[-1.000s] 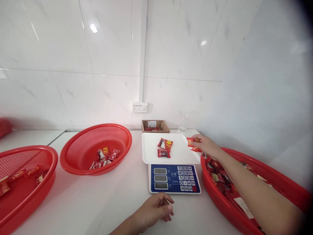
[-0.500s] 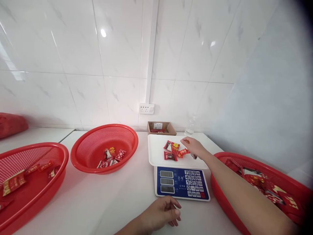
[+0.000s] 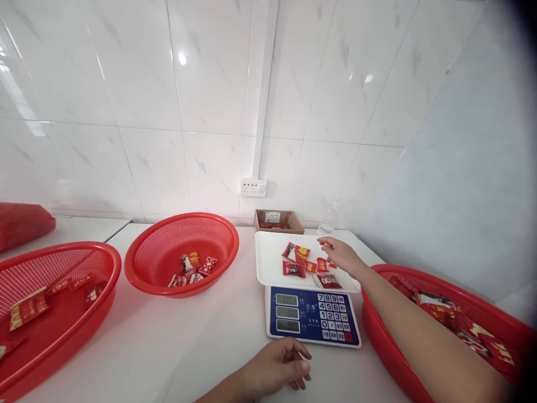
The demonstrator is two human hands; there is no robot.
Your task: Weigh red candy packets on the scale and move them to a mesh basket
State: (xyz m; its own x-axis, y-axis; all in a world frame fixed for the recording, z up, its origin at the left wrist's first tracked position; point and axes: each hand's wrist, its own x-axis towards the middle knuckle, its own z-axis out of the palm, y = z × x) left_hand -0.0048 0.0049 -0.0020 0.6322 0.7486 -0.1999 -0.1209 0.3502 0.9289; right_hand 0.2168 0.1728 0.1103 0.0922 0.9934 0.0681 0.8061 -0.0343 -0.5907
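Above the right part of the white weighing tray (image 3: 272, 274) is my right hand (image 3: 342, 257), its fingers pinched on a small red and gold item too small to identify. Several packets lie on the tray: a red and yellow packet (image 3: 297, 251), a dark red packet (image 3: 293, 269), small red packets (image 3: 321, 265) and a red packet with a dotted end (image 3: 327, 281). The tray belongs to a scale (image 3: 312, 316) with a blue keypad panel. My left hand (image 3: 281, 366) rests in front of the scale, fingers loosely curled and apart, holding nothing.
Red baskets with packets stand at the left (image 3: 62, 336), centre left (image 3: 168, 235) and right (image 3: 388, 324). Behind the scale are a cardboard box (image 3: 300, 224) and a clear bottle (image 3: 328, 219). A red bag (image 3: 25, 225) lies at the far left, by the tiled wall.
My right hand has moved slightly right. The dotted packet and small red packets now lie in plain sight on the tray. My left hand has hardly moved. The view has shifted slightly.
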